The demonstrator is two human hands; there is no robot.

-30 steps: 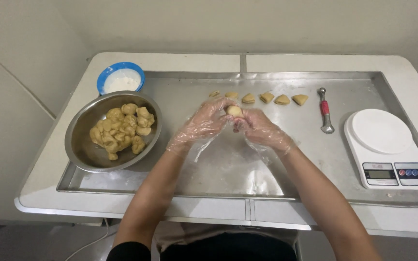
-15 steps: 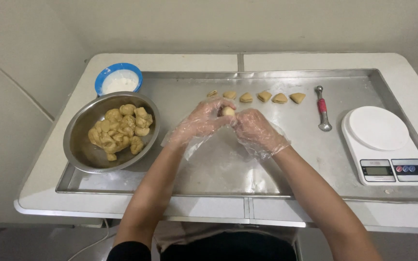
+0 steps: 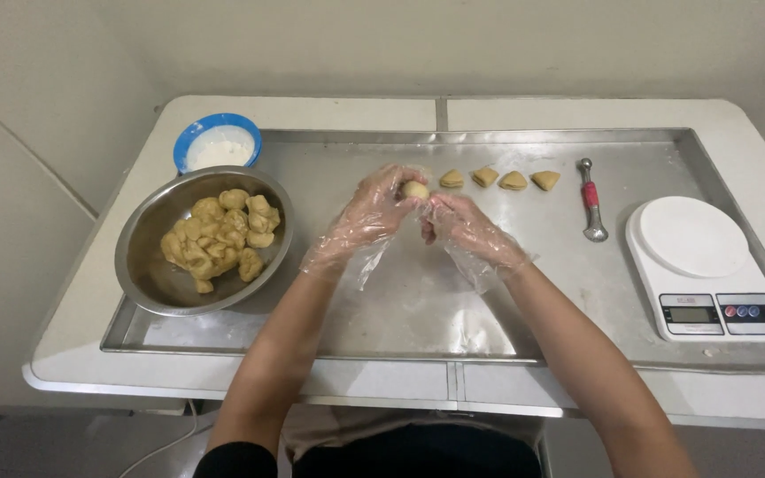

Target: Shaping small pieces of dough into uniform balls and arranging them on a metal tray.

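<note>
Table: a white table with rounded corners (image 3: 329,113) holds everything.
Tray: a big flat silver metal tray (image 3: 453,292) lies on the table and fills most of it.
Bowl: a round silver metal bowl (image 3: 148,265) sits at the left end of the tray, with a heap of tan dough lumps (image 3: 219,235) inside.
Scale: a white kitchen scale with a round top (image 3: 706,265) sits at the right end of the tray. It has a small grey screen and little red and blue buttons at its front.
Small bowl: a blue bowl of white powder (image 3: 219,143) stands behind the metal bowl, just beside it.
Scoop: a small metal scoop with a red handle (image 3: 591,199) lies on the tray between the scale and the hands.
Folded pieces: four small tan folded dough pieces (image 3: 499,179) lie in a row near the back of the tray.
Left hand: the left hand (image 3: 374,212) wears a loose clear plastic glove and curls in from the left.
Right hand: the right hand (image 3: 464,226) wears one too and meets the left.
Dough ball: a small round tan dough ball (image 3: 415,189) is pinched between the fingertips of both hands, above the middle of the tray, just left of the row.
</note>
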